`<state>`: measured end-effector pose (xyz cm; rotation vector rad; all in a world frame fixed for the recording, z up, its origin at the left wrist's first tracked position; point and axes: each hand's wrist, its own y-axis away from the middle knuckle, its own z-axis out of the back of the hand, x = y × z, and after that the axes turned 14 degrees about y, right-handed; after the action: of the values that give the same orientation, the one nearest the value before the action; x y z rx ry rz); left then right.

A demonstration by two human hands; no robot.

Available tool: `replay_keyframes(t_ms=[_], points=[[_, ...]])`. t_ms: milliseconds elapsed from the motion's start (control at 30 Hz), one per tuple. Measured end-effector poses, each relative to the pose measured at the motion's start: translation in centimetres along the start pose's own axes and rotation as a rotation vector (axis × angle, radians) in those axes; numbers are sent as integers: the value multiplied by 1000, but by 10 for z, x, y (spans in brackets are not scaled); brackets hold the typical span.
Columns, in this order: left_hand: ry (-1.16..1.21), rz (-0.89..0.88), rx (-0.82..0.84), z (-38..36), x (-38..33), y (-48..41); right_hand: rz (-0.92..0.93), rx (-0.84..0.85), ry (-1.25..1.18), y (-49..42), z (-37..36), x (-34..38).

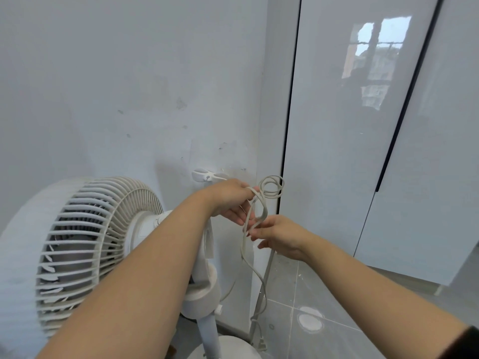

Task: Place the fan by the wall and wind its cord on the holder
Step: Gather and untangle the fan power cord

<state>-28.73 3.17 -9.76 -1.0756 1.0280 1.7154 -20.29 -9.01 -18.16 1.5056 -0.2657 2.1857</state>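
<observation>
Left hand: the left hand (228, 200) pinches a few small coils of the cord (261, 203) between thumb and fingers, just right of the holder.
Right hand: the right hand (280, 238), nearer and lower, has its fingers loosely curled around the hanging run of cord; whether they truly clamp it or only guide it is hard to tell from this angle.
Cord: from the coils it loops down between the hands, then trails to the floor (337, 307), where the plug (262, 344) lies near the fan's base.
Holder: the holder (207, 175) is a small white winged piece stuck on the wall (103, 86), just behind the left hand; no cord is on it yet.
Fan: the fan (98, 244) stands at the left, close to the wall, so placing looks done and winding is what remains.
Risk, coils: they are small and springy; a slack pinch could let them pop open before they reach the holder.
Risk, holder: it looks stuck on, so a hard tug on the cord could pull it off the wall.
Risk, fan: the cord runs back to the fan, so winding it tight could drag or tip the stand.
Risk, tail: the long loose end may snag or kink near the cabinet (337, 125) edge.
</observation>
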Motion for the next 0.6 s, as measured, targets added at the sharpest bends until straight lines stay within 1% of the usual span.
replay_keyframes(t_ms=[33, 100, 233, 300, 333, 367, 400, 467, 500, 533, 600], points=[[-7, -5, -10, 0, 0, 0, 1, -67, 88, -1, 0, 1], [-7, -12, -34, 0, 1, 0, -4, -258, 247, -2, 2, 4], [7, 5, -33, 2, 2, -2, -95, -724, 252, -7, 31, -1], [10, 26, -16, 2, 2, -2, -126, -927, 389, -3, 52, -5], [2, 33, -13, 2, 3, -2, -131, -993, 415, 0, 61, -5], [-25, 33, -13, 2, 4, -3, -135, -1031, 353, 3, 70, -3], [-71, 31, -18, 3, 4, -3, -146, -1025, 179, 3, 78, 1], [-188, 32, -23, 4, 4, -2, -164, -915, -323, 2, 91, 14], [-240, 45, -7, 4, 5, -1, -146, -870, -527, 3, 95, 22], [-281, 69, 30, 4, 5, 0, -117, -853, -648, 4, 100, 29], [-343, 133, 139, 2, 5, 2, -54, -832, -733, 5, 107, 44]])
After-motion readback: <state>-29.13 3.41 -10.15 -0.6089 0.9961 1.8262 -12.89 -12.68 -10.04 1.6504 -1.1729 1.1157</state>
